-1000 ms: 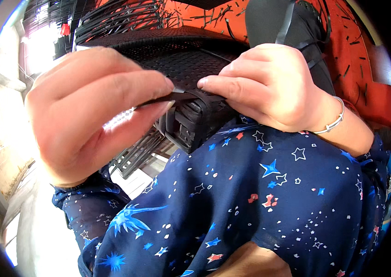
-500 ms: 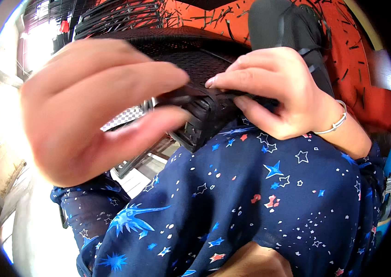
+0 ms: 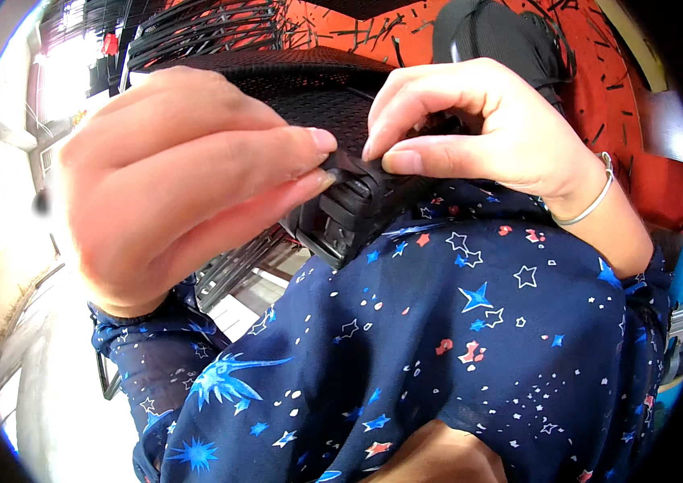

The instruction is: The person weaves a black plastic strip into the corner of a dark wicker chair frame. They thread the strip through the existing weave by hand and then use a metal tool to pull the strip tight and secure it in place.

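Pinching a flat black plastic strip, the bare left hand at ten o'clock is probably keeping it taut over the black woven corner, just off centre toward twelve. Whether the right hand, at two o'clock, grips too, I cannot tell

Left fingers, parted half second ago, now pinch black strip; right fingers drawn closer together.

The black weave spreads away forward, its face dotted with small holes; flat, glossy black strips wrap its thick near end.
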Motion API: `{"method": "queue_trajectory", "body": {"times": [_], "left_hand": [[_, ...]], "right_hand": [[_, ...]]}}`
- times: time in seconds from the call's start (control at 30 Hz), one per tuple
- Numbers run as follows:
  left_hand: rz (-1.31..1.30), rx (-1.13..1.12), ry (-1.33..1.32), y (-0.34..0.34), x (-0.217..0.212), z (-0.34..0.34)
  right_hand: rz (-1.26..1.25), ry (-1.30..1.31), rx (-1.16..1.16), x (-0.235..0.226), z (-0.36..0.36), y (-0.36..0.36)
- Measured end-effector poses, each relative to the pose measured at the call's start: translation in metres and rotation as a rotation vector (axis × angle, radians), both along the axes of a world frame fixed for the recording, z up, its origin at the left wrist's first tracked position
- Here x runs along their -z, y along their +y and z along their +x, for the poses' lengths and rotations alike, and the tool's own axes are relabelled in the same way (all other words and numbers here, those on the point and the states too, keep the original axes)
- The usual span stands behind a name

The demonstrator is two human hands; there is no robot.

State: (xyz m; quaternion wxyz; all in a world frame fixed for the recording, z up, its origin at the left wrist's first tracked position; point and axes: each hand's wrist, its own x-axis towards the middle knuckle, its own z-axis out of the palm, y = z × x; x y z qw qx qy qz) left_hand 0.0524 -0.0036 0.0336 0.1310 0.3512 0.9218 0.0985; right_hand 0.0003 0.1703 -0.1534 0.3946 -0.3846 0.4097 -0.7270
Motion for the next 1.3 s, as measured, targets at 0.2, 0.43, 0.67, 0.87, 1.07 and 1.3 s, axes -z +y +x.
{"method": "queue_trajectory", "body": {"times": [0.2, 0.43, 0.67, 0.87, 1.07, 1.3], "left_hand": [[0.018, 0.013, -0.035, -0.003, 0.007, 0.0], [0.151, -0.045, -0.089, -0.002, 0.02, -0.004], [0.143, -0.129, -0.167, 0.006, 0.026, -0.004], [0.255, -0.077, -0.116, 0.003, 0.045, -0.007], [0.221, -0.233, 0.044, -0.001, 0.06, 0.0], [0.305, -0.274, -0.083, -0.003, 0.065, 0.006]], "right_hand": [[-0.023, 0.049, -0.073, -0.01, -0.01, 0.007], [0.217, -0.067, -0.11, 0.0, -0.007, 0.008], [0.17, -0.087, -0.085, 0.007, -0.002, 0.013], [0.162, -0.058, -0.05, 0.008, -0.002, 0.016], [0.179, -0.08, -0.145, 0.006, -0.005, 0.019], [-0.009, -0.386, 0.031, 0.011, 0.001, 0.018]]}}
